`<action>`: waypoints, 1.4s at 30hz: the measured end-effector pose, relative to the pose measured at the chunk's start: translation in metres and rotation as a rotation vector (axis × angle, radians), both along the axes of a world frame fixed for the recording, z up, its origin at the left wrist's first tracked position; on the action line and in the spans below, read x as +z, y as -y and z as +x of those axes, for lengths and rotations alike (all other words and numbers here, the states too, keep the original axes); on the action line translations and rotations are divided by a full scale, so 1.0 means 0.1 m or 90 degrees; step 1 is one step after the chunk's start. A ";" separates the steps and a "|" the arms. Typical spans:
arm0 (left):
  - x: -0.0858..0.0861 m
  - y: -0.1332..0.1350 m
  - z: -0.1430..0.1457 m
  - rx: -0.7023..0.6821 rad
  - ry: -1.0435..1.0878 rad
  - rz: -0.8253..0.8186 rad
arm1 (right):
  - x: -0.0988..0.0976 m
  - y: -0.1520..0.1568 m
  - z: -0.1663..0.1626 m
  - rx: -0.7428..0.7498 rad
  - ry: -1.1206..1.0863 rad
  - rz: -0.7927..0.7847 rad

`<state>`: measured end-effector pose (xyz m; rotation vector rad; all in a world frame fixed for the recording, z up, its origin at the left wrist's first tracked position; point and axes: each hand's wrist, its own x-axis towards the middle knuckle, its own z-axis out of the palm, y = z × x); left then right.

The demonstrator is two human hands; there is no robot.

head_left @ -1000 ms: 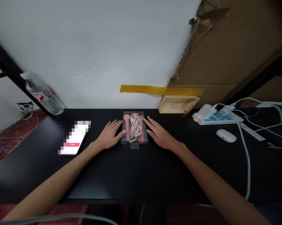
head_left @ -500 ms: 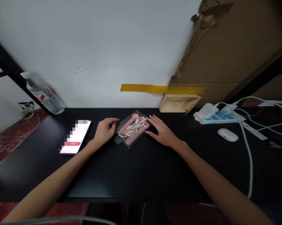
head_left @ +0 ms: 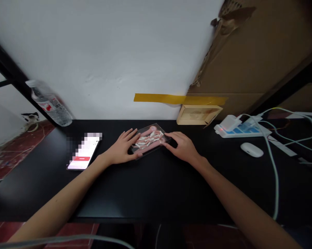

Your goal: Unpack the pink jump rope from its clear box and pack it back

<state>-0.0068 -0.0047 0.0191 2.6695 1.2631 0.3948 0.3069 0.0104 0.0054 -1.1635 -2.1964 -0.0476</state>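
Note:
A clear plastic box (head_left: pixel 151 139) lies on the black table between my hands. Inside it are pink pieces with long handles, and several small white-and-pink sticks are scattered over them. My left hand (head_left: pixel 123 147) rests at the box's left side with fingers spread, the fingertips over its edge and the thumb by the near corner. At the right corner, my right hand (head_left: pixel 181 146) grips the box between thumb and fingers. Part of the box's left edge is hidden under my left fingers.
A lit phone (head_left: pixel 84 154) lies to the left, near a plastic bottle (head_left: pixel 52 105). Against the wall leans a shallow wooden frame (head_left: pixel 197 115). On the right are a power strip (head_left: pixel 241 129) with cables and a white oval case (head_left: pixel 251 149).
My left hand has opened out, its fingers spreading onto the box's left side. My right fingers have closed on the right corner. The box has shifted slightly right and turned a little.

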 end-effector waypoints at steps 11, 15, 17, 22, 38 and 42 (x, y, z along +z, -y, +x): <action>0.05 -0.12 -0.14 -0.118 0.005 0.034 | -0.05 -0.04 0.10 0.138 0.045 -0.190; 0.00 -0.14 -0.16 -0.085 0.027 0.056 | -0.03 -0.02 0.07 0.121 0.045 -0.197; -0.03 -0.14 -0.16 -0.049 0.039 0.069 | 0.00 0.00 0.06 0.099 0.035 -0.185; -0.10 -0.13 -0.08 -0.009 0.046 0.091 | 0.00 0.00 0.06 0.101 0.030 -0.172; -0.17 -0.04 0.03 0.041 0.019 0.148 | -0.12 -0.12 0.18 0.063 0.082 -0.207; -0.19 -0.05 0.03 0.033 0.029 0.139 | -0.12 -0.12 0.19 0.071 0.086 -0.201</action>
